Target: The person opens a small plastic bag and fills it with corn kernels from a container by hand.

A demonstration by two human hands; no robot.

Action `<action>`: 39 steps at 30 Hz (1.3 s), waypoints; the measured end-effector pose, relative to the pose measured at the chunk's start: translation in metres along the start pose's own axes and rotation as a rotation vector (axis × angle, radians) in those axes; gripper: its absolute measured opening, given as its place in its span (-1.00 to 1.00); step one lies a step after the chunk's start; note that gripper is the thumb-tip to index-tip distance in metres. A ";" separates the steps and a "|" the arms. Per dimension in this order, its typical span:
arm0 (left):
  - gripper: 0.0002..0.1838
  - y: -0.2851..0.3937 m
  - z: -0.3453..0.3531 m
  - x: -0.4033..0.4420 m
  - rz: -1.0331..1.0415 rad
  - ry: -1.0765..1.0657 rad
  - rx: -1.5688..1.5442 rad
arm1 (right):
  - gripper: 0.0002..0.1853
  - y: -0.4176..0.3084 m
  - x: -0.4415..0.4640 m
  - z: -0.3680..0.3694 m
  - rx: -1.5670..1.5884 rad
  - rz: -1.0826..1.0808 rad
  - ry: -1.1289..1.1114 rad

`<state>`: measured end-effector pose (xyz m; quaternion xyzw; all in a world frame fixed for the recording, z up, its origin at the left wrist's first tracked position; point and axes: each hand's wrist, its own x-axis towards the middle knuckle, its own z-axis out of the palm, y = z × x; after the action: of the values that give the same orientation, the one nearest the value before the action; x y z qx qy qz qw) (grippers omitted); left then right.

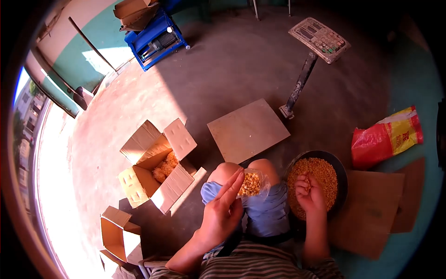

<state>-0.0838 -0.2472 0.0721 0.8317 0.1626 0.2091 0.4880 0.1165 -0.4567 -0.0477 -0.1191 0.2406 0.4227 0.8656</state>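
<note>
My left hand [222, 211] is at the lower middle, above my lap, with its fingers pressed together against the left side of a clear plastic bag [251, 184] of yellow kernels. My right hand [310, 194] is over a round dark basin [344, 179] filled with yellow-orange kernels [320, 173]. Its fingers are curled inward around a few kernels. Blue shorts [268, 211] cover my thighs below the bag.
An open cardboard box [173, 187] with orange bundles stands left, an empty box [114, 237] lower left. A platform scale [248, 130] lies ahead, its display [319, 39] on a post. A red-yellow sack [385, 138] and flat cardboard [367, 209] are right; a blue machine [155, 39] stands behind.
</note>
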 end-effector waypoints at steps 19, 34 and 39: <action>-0.34 -0.001 -0.005 -0.002 0.024 0.027 -0.029 | -0.76 0.120 -0.016 0.102 -0.444 0.393 -0.299; -0.31 -0.004 -0.005 -0.006 0.005 0.026 -0.052 | -0.70 0.128 -0.015 0.109 -0.692 0.201 -0.305; -0.30 -0.004 -0.008 -0.006 0.010 0.027 -0.044 | -0.70 0.126 -0.016 0.107 -0.677 0.224 -0.279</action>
<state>-0.0932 -0.2424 0.0707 0.8186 0.1605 0.2262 0.5030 0.0427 -0.3457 0.0517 -0.3123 -0.0211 0.5825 0.7501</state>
